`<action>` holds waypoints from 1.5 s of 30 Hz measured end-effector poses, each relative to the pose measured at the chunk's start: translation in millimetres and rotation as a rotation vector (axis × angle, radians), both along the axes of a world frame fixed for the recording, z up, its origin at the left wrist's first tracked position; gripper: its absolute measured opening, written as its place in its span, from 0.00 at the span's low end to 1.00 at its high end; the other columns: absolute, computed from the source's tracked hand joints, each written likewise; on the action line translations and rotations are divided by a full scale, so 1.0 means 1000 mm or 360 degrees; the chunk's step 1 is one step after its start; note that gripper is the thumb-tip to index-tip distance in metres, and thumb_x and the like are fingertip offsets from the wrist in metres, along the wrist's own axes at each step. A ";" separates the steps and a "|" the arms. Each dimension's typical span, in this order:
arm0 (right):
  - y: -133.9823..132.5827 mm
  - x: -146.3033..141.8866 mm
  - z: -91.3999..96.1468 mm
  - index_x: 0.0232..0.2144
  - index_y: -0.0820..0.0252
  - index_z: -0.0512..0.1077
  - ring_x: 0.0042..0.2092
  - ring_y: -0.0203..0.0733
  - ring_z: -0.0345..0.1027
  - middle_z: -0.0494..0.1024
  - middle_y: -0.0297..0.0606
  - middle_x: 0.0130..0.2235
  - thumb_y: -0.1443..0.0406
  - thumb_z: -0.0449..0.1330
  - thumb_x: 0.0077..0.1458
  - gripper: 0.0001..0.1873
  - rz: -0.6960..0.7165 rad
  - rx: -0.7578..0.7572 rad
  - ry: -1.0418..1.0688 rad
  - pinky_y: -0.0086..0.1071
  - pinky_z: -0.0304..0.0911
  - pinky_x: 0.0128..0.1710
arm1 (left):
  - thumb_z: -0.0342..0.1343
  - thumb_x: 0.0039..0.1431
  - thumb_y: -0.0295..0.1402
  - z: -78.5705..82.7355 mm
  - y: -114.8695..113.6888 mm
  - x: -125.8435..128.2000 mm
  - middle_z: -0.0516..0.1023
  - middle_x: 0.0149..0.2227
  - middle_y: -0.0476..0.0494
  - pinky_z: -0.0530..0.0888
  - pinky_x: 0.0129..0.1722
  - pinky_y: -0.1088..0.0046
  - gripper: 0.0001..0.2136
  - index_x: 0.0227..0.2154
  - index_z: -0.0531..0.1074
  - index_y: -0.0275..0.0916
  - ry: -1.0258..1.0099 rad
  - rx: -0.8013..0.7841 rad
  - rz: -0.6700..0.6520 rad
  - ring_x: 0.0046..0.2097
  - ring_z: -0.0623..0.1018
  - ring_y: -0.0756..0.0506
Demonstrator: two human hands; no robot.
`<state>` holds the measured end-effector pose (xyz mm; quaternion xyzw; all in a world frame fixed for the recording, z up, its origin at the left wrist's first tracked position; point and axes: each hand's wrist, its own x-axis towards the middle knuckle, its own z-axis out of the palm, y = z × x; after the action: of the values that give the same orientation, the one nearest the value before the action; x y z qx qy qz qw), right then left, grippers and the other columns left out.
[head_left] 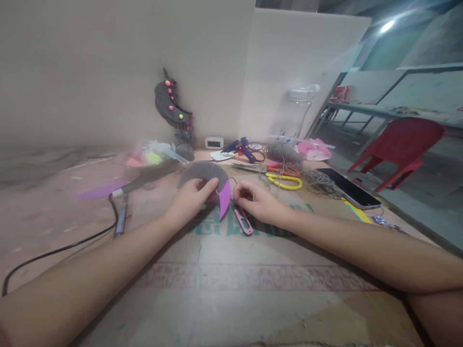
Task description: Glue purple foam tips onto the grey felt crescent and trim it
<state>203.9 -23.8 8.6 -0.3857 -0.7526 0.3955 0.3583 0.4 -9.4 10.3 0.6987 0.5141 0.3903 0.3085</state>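
A crescent is in my left hand, pinched between thumb and fingers. Grey yarn wraps most of the crescent, while its lower tip shows bare purple. My right hand is closed just to the right of that tip, fingertips together on a thin strand of grey yarn that runs from the crescent. Below the right fingers, pink thread snips lie on the cardboard, partly covered by the hand.
Yellow-handled scissors, a blue glue gun, a grey yarn ball and a phone lie beyond my hands. A marker and black cable are left. A decorated grey crescent hangs on the wall.
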 end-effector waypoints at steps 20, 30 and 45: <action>-0.001 0.000 0.005 0.31 0.62 0.70 0.28 0.33 0.63 0.71 0.31 0.27 0.57 0.57 0.56 0.13 -0.0034 -0.0113 0.0027 0.28 0.58 0.29 | 0.48 0.57 0.55 0.002 -0.004 0.002 0.75 0.24 0.47 0.66 0.31 0.71 0.24 0.22 0.70 0.38 0.0064 -0.0079 -0.0115 0.29 0.73 0.46; 0.001 0.001 0.006 0.28 0.62 0.69 0.27 0.33 0.65 0.72 0.31 0.26 0.60 0.61 0.51 0.10 -0.0029 -0.0270 0.0064 0.28 0.60 0.29 | 0.50 0.54 0.58 0.009 -0.013 0.003 0.79 0.29 0.45 0.70 0.35 0.72 0.25 0.27 0.75 0.38 0.0230 -0.0237 -0.0209 0.33 0.77 0.44; -0.001 0.002 0.007 0.23 0.60 0.64 0.22 0.30 0.60 0.68 0.28 0.21 0.52 0.57 0.57 0.19 0.0001 -0.0193 0.0118 0.26 0.56 0.23 | 0.49 0.57 0.54 0.000 -0.008 0.004 0.78 0.27 0.44 0.69 0.34 0.71 0.24 0.24 0.73 0.37 0.0045 -0.0158 -0.0248 0.32 0.75 0.45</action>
<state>205.7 -24.6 16.1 -0.3914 -0.7137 0.4545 0.3618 4.3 -17.2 10.7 0.7258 0.4812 0.3294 0.3649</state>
